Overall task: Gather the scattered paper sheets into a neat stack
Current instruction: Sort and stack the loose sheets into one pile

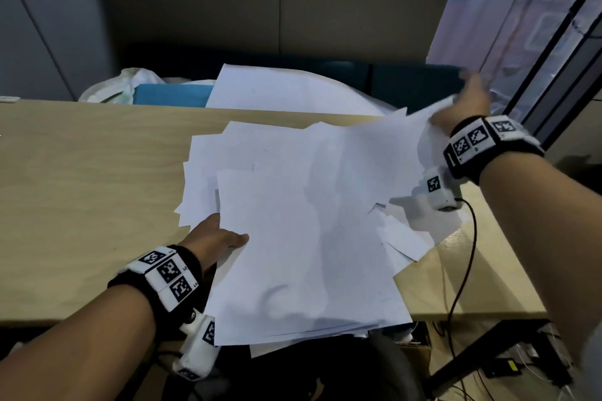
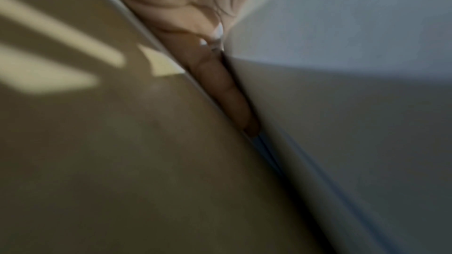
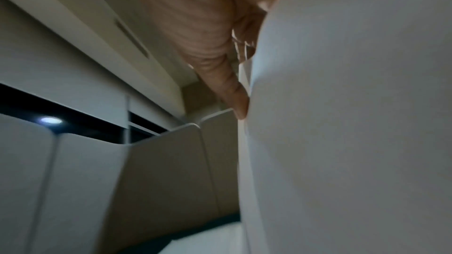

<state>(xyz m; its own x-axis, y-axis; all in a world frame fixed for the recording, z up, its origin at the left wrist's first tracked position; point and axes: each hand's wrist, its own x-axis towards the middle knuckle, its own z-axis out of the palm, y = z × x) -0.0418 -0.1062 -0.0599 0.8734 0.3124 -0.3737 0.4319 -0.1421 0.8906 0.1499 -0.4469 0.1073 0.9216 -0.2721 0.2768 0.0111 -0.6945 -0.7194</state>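
Observation:
A loose pile of white paper sheets [image 1: 293,205] lies fanned out on the wooden table [image 1: 81,172], and its near end overhangs the front edge. My left hand [image 1: 221,236] holds the pile's left edge, thumb on the top sheet and fingers tucked beneath. In the left wrist view a finger [image 2: 220,84] lies between the table [image 2: 122,161] and the paper [image 2: 342,123]. My right hand [image 1: 465,104] grips the far right corner of some sheets and holds them raised off the table. The right wrist view shows a finger [image 3: 234,92] along the lifted paper [image 3: 342,123].
Behind the table lie a large white sheet [image 1: 277,91], a blue item [image 1: 172,94] and a plastic bag [image 1: 130,85]. A black frame [image 1: 553,58] stands at the right. A black cable [image 1: 469,254] hangs from my right wrist over the table's right end.

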